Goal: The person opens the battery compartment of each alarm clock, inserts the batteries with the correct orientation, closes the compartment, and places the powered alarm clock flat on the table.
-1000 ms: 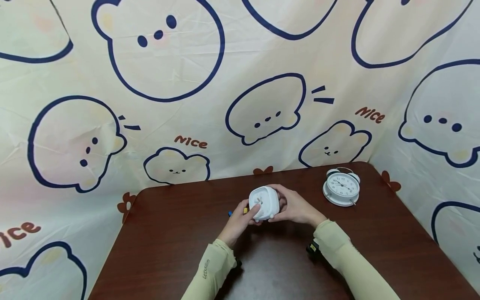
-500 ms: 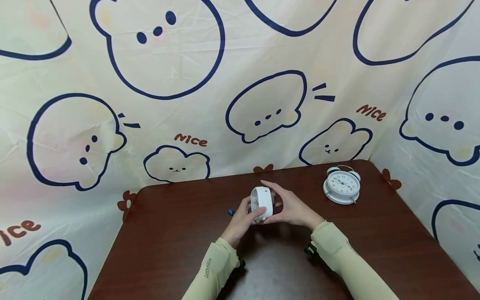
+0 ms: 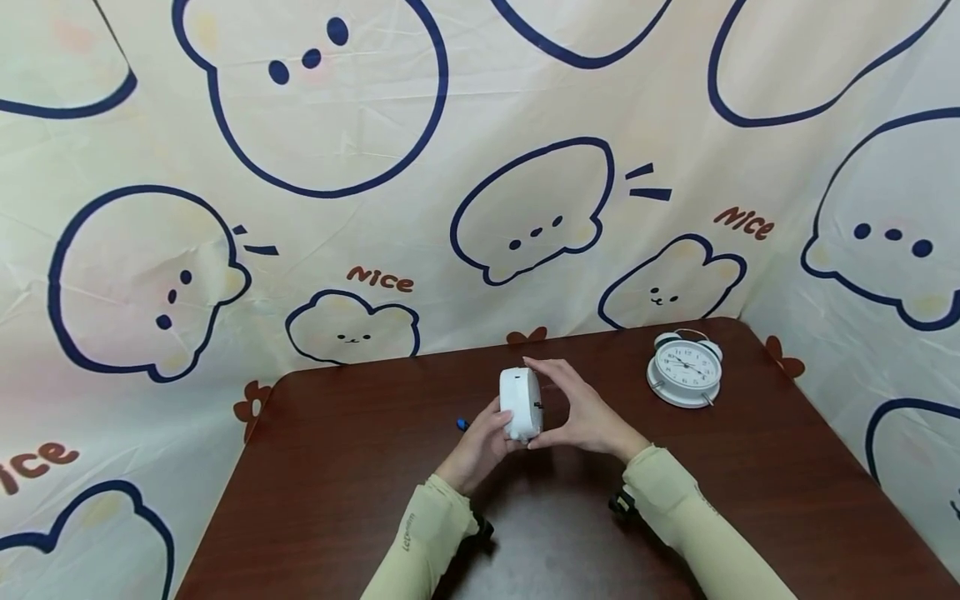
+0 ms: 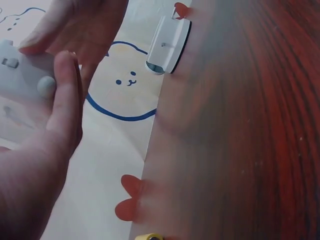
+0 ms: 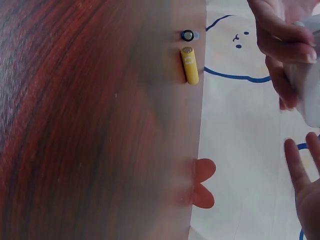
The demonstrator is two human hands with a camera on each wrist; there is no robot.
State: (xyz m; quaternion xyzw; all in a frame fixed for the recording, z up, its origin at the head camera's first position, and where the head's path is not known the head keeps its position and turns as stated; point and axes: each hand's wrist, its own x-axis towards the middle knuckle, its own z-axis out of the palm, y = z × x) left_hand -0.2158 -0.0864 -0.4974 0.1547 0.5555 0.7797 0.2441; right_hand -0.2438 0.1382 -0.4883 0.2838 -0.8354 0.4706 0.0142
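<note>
My left hand (image 3: 480,446) grips a small white rounded case with ball feet, which looks like a desk clock (image 3: 517,404), by its near left side. It is held up over the table, side-on in the head view. Its small switch and one ball foot show in the left wrist view on the case (image 4: 25,75). My right hand (image 3: 588,417) curves around the clock's right side with thumb and index finger spread. Its thumb is close to the lower edge; in the right wrist view the fingertips of the right hand (image 5: 307,185) stand near the case, seemingly apart from it.
A white twin-bell alarm clock (image 3: 684,371) stands at the back right of the dark brown table (image 3: 360,500). Beyond the left hand lie a yellow battery (image 5: 190,67) and a second battery (image 5: 188,35) seen end-on. A patterned cloth (image 3: 420,225) hangs behind the table.
The white clock has turned from showing its broad flat side to the head camera to standing side-on. The right hand's fingers have spread wider. The yellow battery has become hidden in the head view.
</note>
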